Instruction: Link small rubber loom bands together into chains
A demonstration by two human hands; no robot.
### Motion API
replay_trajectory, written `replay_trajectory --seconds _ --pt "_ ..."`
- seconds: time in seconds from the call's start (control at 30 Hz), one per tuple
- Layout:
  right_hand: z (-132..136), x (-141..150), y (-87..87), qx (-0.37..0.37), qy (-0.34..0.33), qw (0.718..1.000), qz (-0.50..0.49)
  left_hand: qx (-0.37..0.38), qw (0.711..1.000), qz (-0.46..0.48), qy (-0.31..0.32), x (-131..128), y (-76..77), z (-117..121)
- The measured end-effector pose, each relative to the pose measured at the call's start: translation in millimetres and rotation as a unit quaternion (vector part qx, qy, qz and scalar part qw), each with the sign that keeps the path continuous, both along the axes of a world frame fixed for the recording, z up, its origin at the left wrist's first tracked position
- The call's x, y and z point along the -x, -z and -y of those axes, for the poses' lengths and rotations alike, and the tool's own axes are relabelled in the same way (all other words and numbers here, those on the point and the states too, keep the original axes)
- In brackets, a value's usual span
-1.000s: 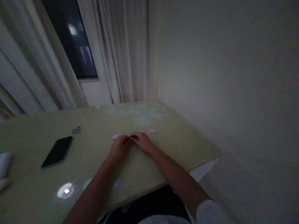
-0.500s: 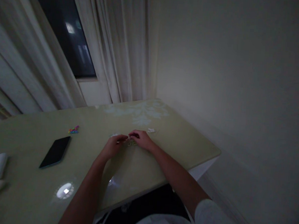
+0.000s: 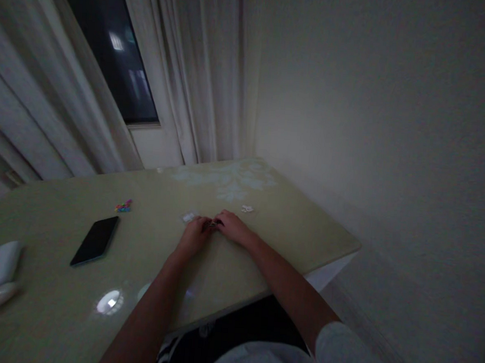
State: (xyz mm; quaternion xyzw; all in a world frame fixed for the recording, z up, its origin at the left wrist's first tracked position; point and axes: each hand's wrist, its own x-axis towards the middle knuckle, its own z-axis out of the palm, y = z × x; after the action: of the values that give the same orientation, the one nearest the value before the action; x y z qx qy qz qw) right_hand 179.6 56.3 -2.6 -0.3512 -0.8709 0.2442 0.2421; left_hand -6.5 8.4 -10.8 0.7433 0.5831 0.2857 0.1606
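**Fine Handling Between Two Hands Above a Pale Table**

Brought close together over the table (image 3: 300, 233): left hand (image 3: 193, 236) and right hand (image 3: 232, 227), with a small thing (image 3: 213, 224) in the narrow gap between the fingertips. Fingers of both hands bent inward, curled towards the same spot. Too dark and too covered there to tell a real grip from a light touch, or to tell which end of the small thing to call its front. Visible part only: running roughly crosswise, from one hand towards the other, with long axis judged the same.

Step in hand, by judgement: delicate fingertip work on the small thing, with both hands together. Called for next, by judgement: steady wrists and careful alignment between the two sets of fingertips.

Just beyond the left hand, a pale flat thing (image 3: 188, 217). Beyond the right hand and apart from it, white pieces (image 3: 247, 209). Farther left, coloured pieces (image 3: 123, 206) and a dark phone (image 3: 95, 241), lying flat.
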Motion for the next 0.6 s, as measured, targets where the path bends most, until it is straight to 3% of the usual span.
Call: replay_trajectory --seconds 0.23,0.43,0.6 --pt "0.0 4.2 3.4 -0.003 0.032 0.998 -0.059 -0.029 0.998 0.059 -0.020 5.1 3.1 -1.3" --pt "1.5 2.0 -3.5 0.018 0.017 0.992 -0.122 0.007 0.992 0.124 0.015 18.8 -5.8 -1.6" --pt "1.1 -3.7 -7.0 0.024 0.017 0.992 -0.124 0.039 0.991 0.123 0.019 31.3 -14.6 2.1"
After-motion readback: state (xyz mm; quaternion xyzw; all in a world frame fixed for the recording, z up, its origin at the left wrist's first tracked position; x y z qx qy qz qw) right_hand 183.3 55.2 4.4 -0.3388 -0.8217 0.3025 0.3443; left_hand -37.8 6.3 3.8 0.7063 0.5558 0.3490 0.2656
